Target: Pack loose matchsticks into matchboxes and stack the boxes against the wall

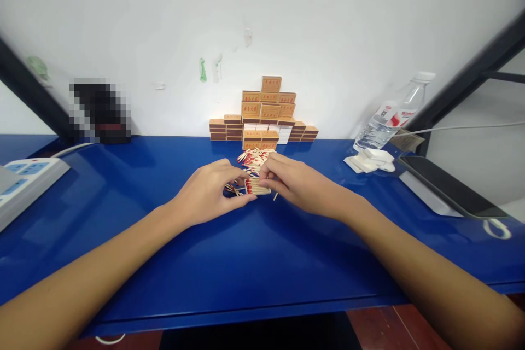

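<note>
Packing matches is apparently occurring: left grip is pinching the tray, lying nearer the rear edge of the worktop, right grip is pressing together over it, and aligning probably follows.

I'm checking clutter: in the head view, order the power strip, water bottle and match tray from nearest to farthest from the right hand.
1. Match tray, just left of the right hand.
2. Water bottle, back right.
3. Power strip, far left.

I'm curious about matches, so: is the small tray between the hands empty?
No, matches with red heads lie side by side in the tray.
</note>
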Demonstrator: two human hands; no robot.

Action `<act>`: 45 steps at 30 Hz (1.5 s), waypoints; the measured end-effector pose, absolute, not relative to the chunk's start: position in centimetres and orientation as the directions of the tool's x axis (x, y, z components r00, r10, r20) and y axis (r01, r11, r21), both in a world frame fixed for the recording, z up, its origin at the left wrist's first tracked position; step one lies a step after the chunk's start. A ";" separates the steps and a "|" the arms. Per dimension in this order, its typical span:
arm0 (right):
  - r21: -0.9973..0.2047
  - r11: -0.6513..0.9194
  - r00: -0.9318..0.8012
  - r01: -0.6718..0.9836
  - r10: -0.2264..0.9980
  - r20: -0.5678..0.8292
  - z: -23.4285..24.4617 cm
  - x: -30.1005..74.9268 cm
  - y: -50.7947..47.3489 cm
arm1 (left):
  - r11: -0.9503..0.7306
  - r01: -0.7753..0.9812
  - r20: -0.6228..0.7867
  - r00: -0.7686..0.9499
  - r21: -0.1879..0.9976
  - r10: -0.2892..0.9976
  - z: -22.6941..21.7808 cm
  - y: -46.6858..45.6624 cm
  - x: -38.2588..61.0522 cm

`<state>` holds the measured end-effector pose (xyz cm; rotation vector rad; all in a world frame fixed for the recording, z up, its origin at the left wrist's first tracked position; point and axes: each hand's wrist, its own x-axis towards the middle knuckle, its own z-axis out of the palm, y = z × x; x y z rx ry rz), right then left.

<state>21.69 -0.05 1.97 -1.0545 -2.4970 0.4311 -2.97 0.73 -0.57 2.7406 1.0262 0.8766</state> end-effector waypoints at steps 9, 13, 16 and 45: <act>-0.344 0.713 -0.678 0.611 0.696 0.237 1.6 22.0 0.1 | -0.771 0.589 0.519 0.593 0.242 0.616 -0.6 0.7 -3.1; -0.332 0.728 -0.685 0.600 0.682 0.256 1.5 22.1 0.2 | -0.766 0.594 0.523 0.584 0.246 0.621 -0.6 0.8 -3.0; -0.344 0.729 -0.682 0.591 0.680 0.270 1.6 22.0 0.1 | -0.769 0.583 0.534 0.577 0.261 0.618 -0.6 0.8 -3.0; -0.361 0.776 -0.652 0.517 0.630 0.421 1.9 22.2 0.4 | -0.744 0.607 0.503 0.567 0.280 0.652 -0.3 0.8 -3.0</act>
